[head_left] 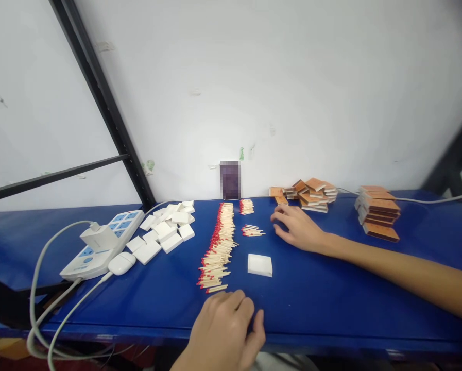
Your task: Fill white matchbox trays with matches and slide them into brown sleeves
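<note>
A long row of red-tipped matches (220, 242) lies on the blue table. Just below its near end is my left hand (225, 327), fingers bent down and thumb apart, with nothing visible in it. My right hand (298, 226) rests on the table with its fingers apart and empty, right of a small group of matches (253, 231). Another small bundle of matches (246, 207) lies behind that group. Between the hands sits a white tray-like piece (259, 265). Orange matchbox covers (313, 195) are heaped behind my right hand.
White box pieces (169, 226) are piled left of the matches. Farther left are a power strip (118, 232), a charger (99, 237), a white case (121, 263) and cables. Matchboxes (379, 211) are stacked at right. A dark pixelated object (230, 180) stands by the wall.
</note>
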### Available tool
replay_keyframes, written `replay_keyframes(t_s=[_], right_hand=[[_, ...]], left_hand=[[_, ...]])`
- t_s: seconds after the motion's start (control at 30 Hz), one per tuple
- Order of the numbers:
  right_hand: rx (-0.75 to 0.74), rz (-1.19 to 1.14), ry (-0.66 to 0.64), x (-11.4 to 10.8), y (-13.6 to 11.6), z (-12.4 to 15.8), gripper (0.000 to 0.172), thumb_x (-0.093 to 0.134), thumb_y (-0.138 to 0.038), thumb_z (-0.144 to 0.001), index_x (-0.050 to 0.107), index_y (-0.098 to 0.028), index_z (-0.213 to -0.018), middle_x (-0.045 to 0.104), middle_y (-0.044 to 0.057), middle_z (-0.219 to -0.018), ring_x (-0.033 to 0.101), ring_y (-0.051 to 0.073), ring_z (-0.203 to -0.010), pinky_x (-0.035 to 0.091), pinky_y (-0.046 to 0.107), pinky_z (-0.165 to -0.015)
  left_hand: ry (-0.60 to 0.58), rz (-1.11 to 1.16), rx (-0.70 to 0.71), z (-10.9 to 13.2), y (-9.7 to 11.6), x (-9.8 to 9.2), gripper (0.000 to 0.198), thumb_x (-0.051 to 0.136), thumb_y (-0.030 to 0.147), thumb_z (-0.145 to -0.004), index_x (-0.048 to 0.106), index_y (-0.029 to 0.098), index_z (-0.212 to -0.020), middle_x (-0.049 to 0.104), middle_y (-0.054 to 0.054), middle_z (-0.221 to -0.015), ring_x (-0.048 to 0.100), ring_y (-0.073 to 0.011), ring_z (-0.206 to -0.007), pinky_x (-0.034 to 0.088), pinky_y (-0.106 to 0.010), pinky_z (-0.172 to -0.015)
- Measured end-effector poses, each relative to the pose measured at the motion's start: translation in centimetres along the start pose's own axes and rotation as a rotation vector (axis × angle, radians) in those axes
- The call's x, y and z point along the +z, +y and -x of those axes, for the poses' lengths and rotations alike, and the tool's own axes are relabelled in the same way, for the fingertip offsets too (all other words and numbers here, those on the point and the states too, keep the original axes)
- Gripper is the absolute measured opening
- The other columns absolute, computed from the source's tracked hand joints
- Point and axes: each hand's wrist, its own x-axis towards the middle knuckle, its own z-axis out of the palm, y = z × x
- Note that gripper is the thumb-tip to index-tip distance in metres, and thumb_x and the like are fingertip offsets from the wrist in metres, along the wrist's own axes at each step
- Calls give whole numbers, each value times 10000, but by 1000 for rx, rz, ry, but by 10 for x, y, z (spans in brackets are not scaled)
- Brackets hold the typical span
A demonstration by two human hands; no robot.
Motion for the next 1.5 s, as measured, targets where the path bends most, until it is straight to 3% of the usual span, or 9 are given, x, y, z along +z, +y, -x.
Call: replay_keyframes(t_s=[0.1,0.23,0.4,0.6,0.8,1.1,1.27,1.4,1.5], right_hand=[[-118,-114,49,-2,-10,-5,167,491,-226,-927,639,-184,-991,587,110,-1039,580,235,-944,460,404,-866],[-140,-304,-54,2,-27,-14,219,484,-197,-929,609,-198,-1108,573,92,-1063,586,194,-872,496,337,-787],[-84,-323,-70,18,-37,-21,399,536,-215,-904,562,-189,-1301,572,134,-1179,572,260,-1055,489,435,-928],[-135,-423,-138,23,-31,-22,434,498,-242,-946,553,-195,-1373,596,137,-1357,543,280,-1237,427,479,-1041],[-169,-501,-139,19,-33,-24,281,513,-194,-942,698,-177,-1153,713,92,-1158,628,223,-1095,460,384,-989],[-157,-426,-16,19,-34,-19,247,507,-183,-916,676,-191,-1095,668,95,-1080,609,218,-997,472,365,-891],[-45,-318,-54,16,-37,-17,93,536,-184,-843,628,-187,-835,655,45,-830,581,178,-732,400,290,-664],[14,-289,-128,14,-39,-19,58,555,-198,-822,604,-195,-791,669,15,-736,565,168,-654,340,281,-632],[-9,-283,-159,14,-39,-21,56,556,-204,-832,609,-195,-815,676,15,-728,568,172,-653,332,284,-642]], left_hand=[[44,-34,36,2,1,5,242,419,127,-905,481,209,-685,532,14,-612,536,-173,-532,427,-330,-635],[24,32,32,1,0,4,271,431,120,-897,415,202,-640,493,34,-565,474,-145,-506,427,-358,-719],[-17,277,-106,-4,-3,-12,343,425,132,-886,174,207,-665,364,58,-536,376,-104,-484,367,-273,-596],[25,348,-199,1,-7,-21,374,434,128,-904,136,215,-696,246,64,-554,275,-99,-468,235,-266,-471],[11,408,-138,6,-7,-20,240,498,98,-853,344,214,-710,460,37,-655,492,-115,-615,362,-245,-590],[-19,200,-130,2,-1,-14,164,507,170,-818,396,224,-710,424,86,-520,469,-112,-457,464,-362,-812],[67,82,-57,2,2,-4,179,470,148,-873,438,222,-712,511,43,-568,490,-140,-468,445,-317,-649],[19,44,-50,0,0,-3,127,469,179,-920,561,199,-835,582,-40,-750,581,-188,-623,461,-287,-557],[-20,16,-32,-2,0,-7,272,482,220,-932,611,173,-1167,624,-136,-1097,636,-268,-916,553,-363,-709]])
